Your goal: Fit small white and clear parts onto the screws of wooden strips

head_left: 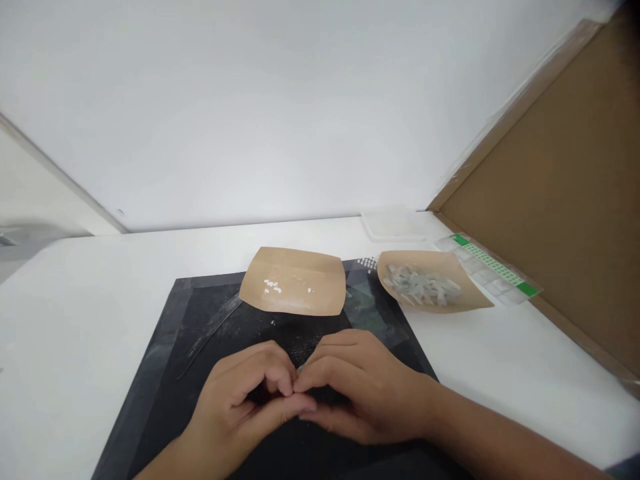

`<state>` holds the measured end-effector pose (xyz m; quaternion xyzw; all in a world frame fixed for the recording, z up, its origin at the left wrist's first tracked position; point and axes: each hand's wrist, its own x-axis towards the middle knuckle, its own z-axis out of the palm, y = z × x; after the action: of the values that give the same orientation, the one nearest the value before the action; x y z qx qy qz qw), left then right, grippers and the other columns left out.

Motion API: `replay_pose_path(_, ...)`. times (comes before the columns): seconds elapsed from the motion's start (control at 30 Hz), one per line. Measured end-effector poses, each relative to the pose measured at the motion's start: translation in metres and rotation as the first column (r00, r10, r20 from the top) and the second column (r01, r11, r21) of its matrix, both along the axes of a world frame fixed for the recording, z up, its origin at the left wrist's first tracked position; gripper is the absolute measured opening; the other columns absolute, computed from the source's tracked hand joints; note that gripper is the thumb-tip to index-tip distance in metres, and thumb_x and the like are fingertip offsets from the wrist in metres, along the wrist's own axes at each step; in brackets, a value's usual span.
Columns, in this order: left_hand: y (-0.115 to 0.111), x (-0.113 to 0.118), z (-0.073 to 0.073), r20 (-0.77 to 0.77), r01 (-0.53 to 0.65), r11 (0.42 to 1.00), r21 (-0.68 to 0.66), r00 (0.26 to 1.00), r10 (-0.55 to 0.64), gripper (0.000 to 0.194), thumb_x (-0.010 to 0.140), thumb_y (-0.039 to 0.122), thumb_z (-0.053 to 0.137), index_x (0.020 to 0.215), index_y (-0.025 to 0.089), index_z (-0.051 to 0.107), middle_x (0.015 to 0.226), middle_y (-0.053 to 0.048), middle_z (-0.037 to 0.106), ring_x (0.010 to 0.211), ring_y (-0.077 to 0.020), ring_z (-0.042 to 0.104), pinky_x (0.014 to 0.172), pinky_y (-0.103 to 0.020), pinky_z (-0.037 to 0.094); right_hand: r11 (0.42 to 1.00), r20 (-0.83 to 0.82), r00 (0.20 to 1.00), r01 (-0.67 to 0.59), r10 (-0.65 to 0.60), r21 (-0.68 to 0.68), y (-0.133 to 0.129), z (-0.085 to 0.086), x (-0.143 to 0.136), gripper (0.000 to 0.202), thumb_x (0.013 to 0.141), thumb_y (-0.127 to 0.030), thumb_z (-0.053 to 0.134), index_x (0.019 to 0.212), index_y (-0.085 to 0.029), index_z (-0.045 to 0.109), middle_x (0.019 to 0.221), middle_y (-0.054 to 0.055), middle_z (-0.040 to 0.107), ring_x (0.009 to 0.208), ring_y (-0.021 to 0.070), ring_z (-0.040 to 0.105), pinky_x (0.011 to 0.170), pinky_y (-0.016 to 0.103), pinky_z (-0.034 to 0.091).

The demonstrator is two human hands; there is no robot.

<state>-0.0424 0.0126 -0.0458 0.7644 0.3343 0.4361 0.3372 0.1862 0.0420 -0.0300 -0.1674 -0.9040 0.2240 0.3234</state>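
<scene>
My left hand (250, 393) and my right hand (357, 387) meet fingertip to fingertip above the black mat (155, 373). Both are closed in a pinch. Between them a tiny pale bit of something (300, 369) shows, too small to name; the rest is hidden by the fingers. Just beyond the hands lies a brown paper sheet (300, 270) with curled edges, and several small white pieces (273, 286) rest on it. To the right, a second brown paper tray (465, 280) holds a heap of translucent, pale strips or small packets (423, 285).
A clear compartment box with a green-and-white label (490, 263) lies at the right by a brown board (550, 187). Behind stands a translucent shallow tray or lid (393, 223). A dark thin strip (210, 337) lies on the mat's left. White walls (250, 120) enclose the white table (125, 300).
</scene>
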Motion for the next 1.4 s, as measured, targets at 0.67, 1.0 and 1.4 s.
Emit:
replay_pose_path(0.67, 0.002, -0.002, 0.007, 0.032, -0.198, 0.977, -0.08, 0.979, 0.201, 0.014, 0.098, 0.019, 0.072, 0.089, 0.024, 0.08, 0.055, 0.007, 0.071, 0.048, -0.0099, 0.069, 0.056, -0.02, 0.059, 0.986, -0.143, 0.979, 0.129, -0.143, -0.106, 0.002, 0.001, 0.002, 0.019, 0.093, -0.034, 0.081, 0.1, -0.02, 0.071, 0.088, 0.0, 0.077, 0.08, 0.0105, 0.071, 0.074, 0.021, 0.055)
replay_pose_path(1.0, 0.004, -0.008, -0.004, -0.093, -0.35, 0.934, -0.077, 0.935, 0.343, 0.019, 0.104, 0.027, 0.063, 0.113, 0.026, 0.08, 0.072, 0.004, 0.079, 0.067, -0.0137, 0.078, 0.066, -0.024, 0.064, 0.976, -0.124, 0.977, 0.156, -0.175, -0.149, 0.005, -0.002, 0.004, 0.012, 0.098, -0.021, 0.074, 0.109, -0.021, 0.077, 0.096, 0.003, 0.077, 0.088, 0.0117, 0.073, 0.081, 0.022, 0.058)
replay_pose_path(1.4, 0.005, -0.005, -0.002, -0.05, -0.402, 0.911, -0.091, 0.916, 0.399, 0.026, 0.106, 0.021, 0.058, 0.129, 0.025, 0.07, 0.109, -0.002, 0.082, 0.061, -0.0073, 0.074, 0.07, -0.021, 0.062, 0.989, -0.083, 0.986, 0.147, -0.145, 0.022, 0.003, -0.008, -0.003, 0.004, 0.097, -0.023, 0.075, 0.101, -0.023, 0.073, 0.082, -0.002, 0.08, 0.071, 0.0128, 0.067, 0.081, 0.032, 0.055)
